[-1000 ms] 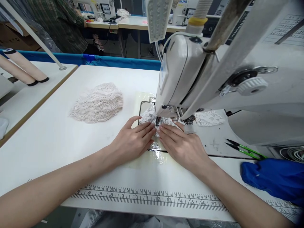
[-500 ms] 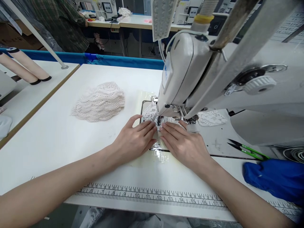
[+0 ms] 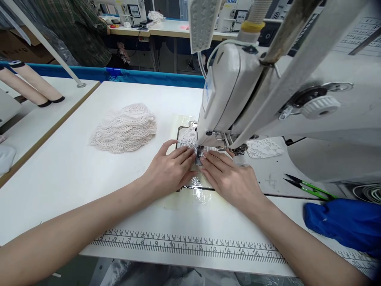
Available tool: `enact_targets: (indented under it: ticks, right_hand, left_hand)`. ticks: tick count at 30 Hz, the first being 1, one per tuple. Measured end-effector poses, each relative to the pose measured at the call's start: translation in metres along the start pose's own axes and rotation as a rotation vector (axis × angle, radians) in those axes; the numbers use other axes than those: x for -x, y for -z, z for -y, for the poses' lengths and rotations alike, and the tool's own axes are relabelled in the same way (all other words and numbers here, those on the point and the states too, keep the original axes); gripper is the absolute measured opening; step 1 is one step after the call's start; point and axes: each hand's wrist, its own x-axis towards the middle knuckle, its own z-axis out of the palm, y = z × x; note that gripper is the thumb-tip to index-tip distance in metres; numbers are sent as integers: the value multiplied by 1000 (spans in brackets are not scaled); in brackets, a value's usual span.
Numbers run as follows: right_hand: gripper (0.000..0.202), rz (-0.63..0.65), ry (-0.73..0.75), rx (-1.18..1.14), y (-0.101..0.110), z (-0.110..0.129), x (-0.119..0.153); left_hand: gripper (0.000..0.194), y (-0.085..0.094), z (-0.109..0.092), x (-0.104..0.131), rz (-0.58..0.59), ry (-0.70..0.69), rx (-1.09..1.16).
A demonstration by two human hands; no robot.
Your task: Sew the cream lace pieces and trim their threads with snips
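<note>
A white lace piece [image 3: 188, 137] lies under the needle area of the sewing machine [image 3: 222, 91]. My left hand [image 3: 169, 169] is palm down just left of the presser foot [image 3: 199, 151], fingers stretched out with their tips on the lace's near edge. On the other side of the foot, my right hand [image 3: 230, 176] lies flat, its fingertips touching the lace too. Part of the lace is covered by my fingers and the machine head. Left of my hands rests a stack of lace pieces [image 3: 125, 129].
Green-handled snips [image 3: 309, 188] and a blue cloth [image 3: 342, 222] lie at the right. Another lace piece [image 3: 264, 148] sits under the machine arm. A printed ruler [image 3: 184, 246] runs along the table's front edge. Thread cones [image 3: 38, 83] stand left; a person in plaid [image 3: 80, 31] is beyond.
My left hand has shifted slightly, and the lace has moved a little away from me under the foot. My right hand keeps nearly the same place.
</note>
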Motion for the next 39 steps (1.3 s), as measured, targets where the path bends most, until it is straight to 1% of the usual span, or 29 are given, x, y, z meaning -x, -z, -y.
enact_targets:
  ticks: [4,9,13,15,17,19,20,22,23,24,25,26,28,29,31,32,36,39]
  right_hand:
    - [22,-3,0,-22,2,-2,1]
    - [17,-44,-13,-5,7,-4,2]
    - [16,-85,-30,30,8,-5,2]
    - [16,-83,-38,39,7,-5,2]
    - [16,-74,-50,41,7,-6,2]
    - [18,-66,-77,28,6,-7,3]
    - [19,-64,-97,14,6,-7,3]
    - [21,-59,-139,-21,6,-9,3]
    - [21,-57,-157,-36,6,-9,3]
    - [21,-54,-167,-46,5,-10,4]
    - [20,-51,-170,-50,5,-10,4]
    - [21,-50,-170,-50,4,-11,5]
    - [22,-56,-163,-50,3,-11,6]
    - [23,-61,-162,-50,2,-12,6]
    - [23,-70,-167,-53,2,-12,6]
    - [23,-71,-169,-56,2,-11,6]
    - [21,-63,-177,-72,3,-10,6]
    - [22,-63,-175,-95,3,-10,6]
  left_hand:
    - [35,-1,2,-1,19,32,34]
    - [39,-3,5,0,38,80,66]
    - [40,-4,12,-1,71,122,43]
    - [38,-2,12,-1,75,113,17]
    - [33,2,7,0,66,81,-24]
    - [27,8,-2,2,48,35,-46]
    - [25,12,-7,4,35,-10,-23]
    - [22,18,-14,8,-8,-170,110]
    - [23,21,-15,9,-33,-253,177]
    - [25,22,-14,10,-62,-291,220]
    - [28,23,-10,11,-81,-274,229]
    - [30,22,-6,12,-87,-216,207]
    - [28,20,5,12,-26,-73,122]
    - [26,18,9,12,17,-40,91]
    - [24,15,15,12,81,-18,51]
    - [26,14,16,12,92,-20,39]
    - [37,15,12,12,91,-12,8]
    - [37,16,7,12,117,27,77]
